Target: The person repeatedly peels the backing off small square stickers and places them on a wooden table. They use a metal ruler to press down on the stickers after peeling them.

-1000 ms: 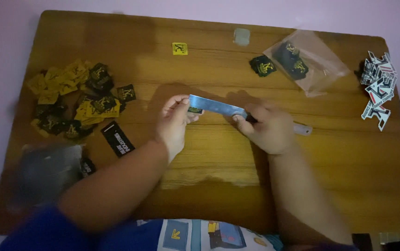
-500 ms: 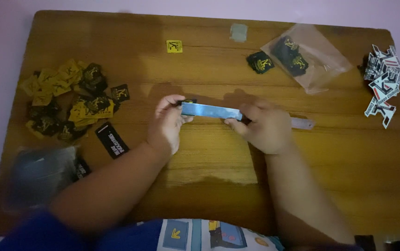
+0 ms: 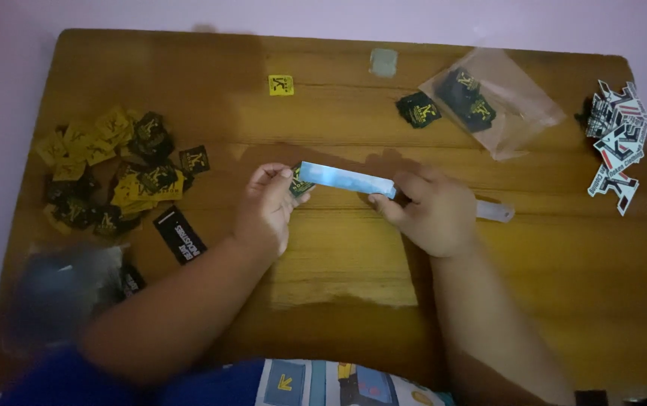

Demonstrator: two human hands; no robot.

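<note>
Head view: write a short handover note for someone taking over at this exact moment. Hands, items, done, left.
Left hand: pinches a small black-and-yellow patch at the left end of the blue strip.
Right hand: grips the strip's right end; a pale end shows beyond the hand.
Table: pile of black and yellow patches at left, clear bag with two patches inside, one loose patch beside it, stickers at right.
Done: some patches bagged.
Left: the pile remains unbagged.

Dim, bluish light, soft shadows under hands, blurred lower-left corner
</note>
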